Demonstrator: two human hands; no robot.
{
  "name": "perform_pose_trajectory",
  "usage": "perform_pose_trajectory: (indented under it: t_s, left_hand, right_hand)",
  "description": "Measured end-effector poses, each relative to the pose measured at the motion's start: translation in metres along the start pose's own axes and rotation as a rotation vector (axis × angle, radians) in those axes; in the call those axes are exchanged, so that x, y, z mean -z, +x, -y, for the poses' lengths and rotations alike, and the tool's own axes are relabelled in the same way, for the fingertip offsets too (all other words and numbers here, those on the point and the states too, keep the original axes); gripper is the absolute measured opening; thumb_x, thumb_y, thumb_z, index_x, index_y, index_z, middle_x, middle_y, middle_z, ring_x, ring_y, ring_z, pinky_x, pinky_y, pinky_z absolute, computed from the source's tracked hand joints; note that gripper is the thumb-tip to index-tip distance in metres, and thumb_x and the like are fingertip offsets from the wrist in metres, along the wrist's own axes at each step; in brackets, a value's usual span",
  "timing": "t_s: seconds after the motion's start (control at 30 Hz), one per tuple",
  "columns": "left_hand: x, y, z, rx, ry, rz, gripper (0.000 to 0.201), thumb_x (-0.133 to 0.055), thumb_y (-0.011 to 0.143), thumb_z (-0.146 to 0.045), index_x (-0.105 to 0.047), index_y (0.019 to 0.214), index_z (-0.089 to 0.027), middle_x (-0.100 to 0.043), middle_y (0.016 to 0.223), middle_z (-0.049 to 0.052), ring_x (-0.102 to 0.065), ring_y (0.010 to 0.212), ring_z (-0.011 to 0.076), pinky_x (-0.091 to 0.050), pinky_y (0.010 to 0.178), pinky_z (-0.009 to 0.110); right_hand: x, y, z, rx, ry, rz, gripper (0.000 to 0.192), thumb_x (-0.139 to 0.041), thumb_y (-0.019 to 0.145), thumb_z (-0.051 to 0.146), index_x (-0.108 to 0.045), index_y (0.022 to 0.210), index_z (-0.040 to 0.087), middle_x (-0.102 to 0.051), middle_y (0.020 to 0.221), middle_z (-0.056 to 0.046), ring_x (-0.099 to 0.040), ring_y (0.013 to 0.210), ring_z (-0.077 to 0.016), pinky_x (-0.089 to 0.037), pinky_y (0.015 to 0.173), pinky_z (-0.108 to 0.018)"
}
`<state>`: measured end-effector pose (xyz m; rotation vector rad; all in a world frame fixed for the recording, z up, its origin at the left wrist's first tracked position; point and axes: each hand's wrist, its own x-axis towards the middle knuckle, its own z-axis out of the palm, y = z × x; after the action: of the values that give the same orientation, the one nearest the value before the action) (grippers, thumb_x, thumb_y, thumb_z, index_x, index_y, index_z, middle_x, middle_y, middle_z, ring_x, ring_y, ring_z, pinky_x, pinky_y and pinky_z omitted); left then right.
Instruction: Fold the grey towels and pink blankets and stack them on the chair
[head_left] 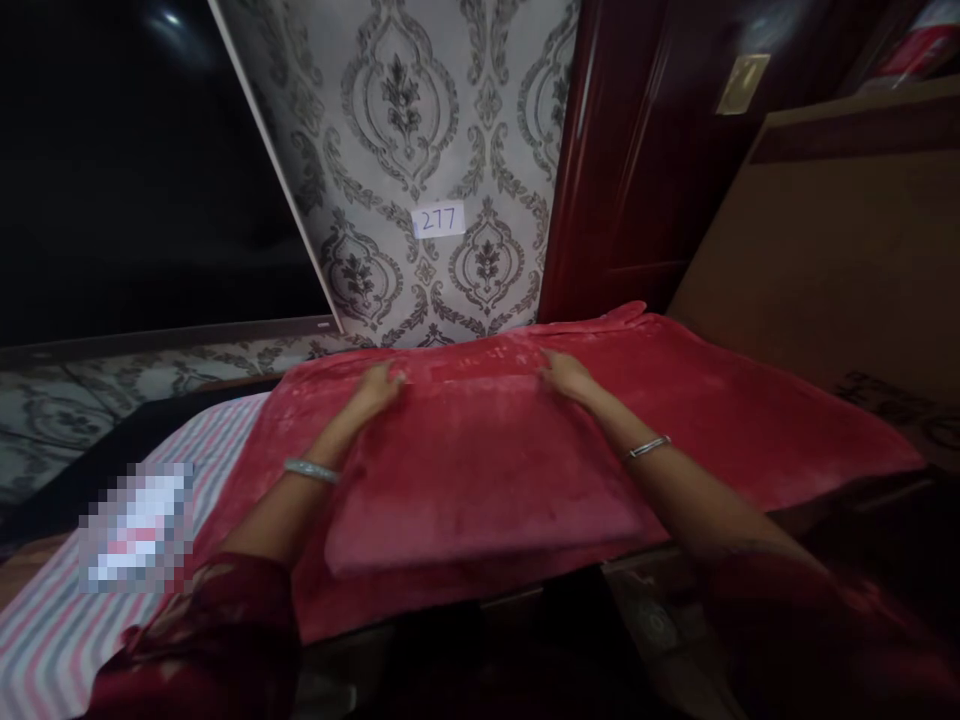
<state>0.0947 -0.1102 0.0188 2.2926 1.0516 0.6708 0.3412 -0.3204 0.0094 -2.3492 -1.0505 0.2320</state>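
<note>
A folded red plush cloth (480, 470) lies in front of me, its paler near edge toward my body. Beneath it spreads a larger red plush cloth (750, 410) that covers much of the surface. At the far left corner of the folded piece, my left hand (381, 388) has its fingers closed on the fabric. My right hand (568, 377) grips the far right corner in the same way, with its index finger reaching forward. Both hands are slightly blurred, and the fingertips partly merge with the cloth.
A striped cloth (210, 440) extends to the left, with a pixelated patch over it. A dark screen (150, 180) stands at back left. Behind is a patterned wall (401, 110) with a "277" label (439, 219). A large cardboard box (847, 230) stands at right.
</note>
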Motion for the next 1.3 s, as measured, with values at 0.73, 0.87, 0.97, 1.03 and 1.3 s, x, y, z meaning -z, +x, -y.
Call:
perform_pose_trajectory:
  t_s: [0.73,0.87,0.97,1.03,1.3]
  left_hand:
    - [-0.048,-0.019,0.039,-0.101,0.609,0.187,0.06,-0.027,0.102,-0.046,-0.046,0.149,-0.014,-0.046,0.155,0.016,-0.037,0.147,0.031,-0.032,0.118,0.058]
    - [-0.053,-0.021,0.05,-0.123,0.57,0.158,0.056,-0.024,0.104,-0.043,-0.052,0.144,-0.017,-0.057,0.145,0.015,-0.051,0.135,0.0295,-0.041,0.112,0.053]
    - [-0.055,-0.022,0.051,-0.125,0.571,0.153,0.056,-0.021,0.104,-0.043,-0.051,0.144,-0.018,-0.058,0.143,0.014,-0.051,0.133,0.0311,-0.045,0.107,0.053]
    - [-0.055,-0.022,0.05,-0.121,0.574,0.153,0.056,-0.021,0.104,-0.044,-0.05,0.144,-0.018,-0.058,0.143,0.014,-0.05,0.133,0.0316,-0.046,0.106,0.053]
    - [-0.051,-0.018,0.045,-0.082,0.553,0.171,0.057,-0.022,0.103,-0.044,-0.049,0.145,-0.017,-0.054,0.148,0.016,-0.048,0.137,0.0318,-0.041,0.111,0.054]
  right_hand:
    - [-0.079,-0.013,-0.014,0.186,-0.405,-0.011,0.051,-0.03,0.105,0.041,-0.05,0.149,0.023,-0.047,0.155,-0.007,-0.033,0.148,-0.0304,-0.021,0.12,-0.055]
    - [-0.087,-0.007,-0.024,0.211,-0.392,-0.004,0.052,-0.028,0.105,0.04,-0.053,0.147,0.023,-0.053,0.15,-0.007,-0.04,0.144,-0.0297,-0.025,0.118,-0.054]
    - [-0.092,-0.006,-0.028,0.237,-0.394,-0.034,0.052,-0.026,0.105,0.04,-0.055,0.145,0.023,-0.056,0.147,-0.007,-0.043,0.141,-0.0294,-0.026,0.117,-0.053]
    - [-0.093,-0.006,-0.028,0.239,-0.392,-0.043,0.052,-0.027,0.105,0.04,-0.056,0.145,0.022,-0.057,0.146,-0.007,-0.044,0.14,-0.0295,-0.027,0.117,-0.053]
    - [-0.082,-0.009,-0.014,0.2,-0.357,-0.017,0.054,-0.027,0.105,0.04,-0.048,0.15,0.02,-0.049,0.153,-0.009,-0.037,0.145,-0.0293,-0.022,0.12,-0.052]
